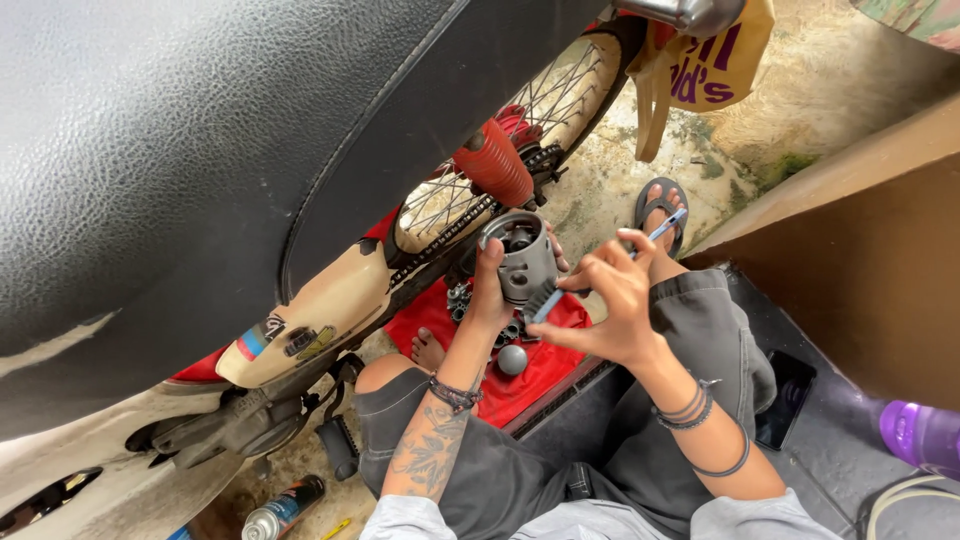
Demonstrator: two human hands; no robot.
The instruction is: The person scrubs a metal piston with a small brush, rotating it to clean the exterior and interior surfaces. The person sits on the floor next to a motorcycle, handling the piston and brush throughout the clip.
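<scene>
My left hand grips a grey metal piston, open end turned up and away from me. My right hand holds a blue-handled toothbrush with its bristles against the piston's side. Both hands hover above a red cloth spread on the ground, on which lie small metal engine parts and a round grey ball-like part. I sit with grey shorts, knees apart.
A motorcycle stands at the left: black seat, cream side cover, red shock spring, spoked rear wheel, chain. A spray can lies at the bottom. Yellow bag hangs above. Brown box, purple bottle right.
</scene>
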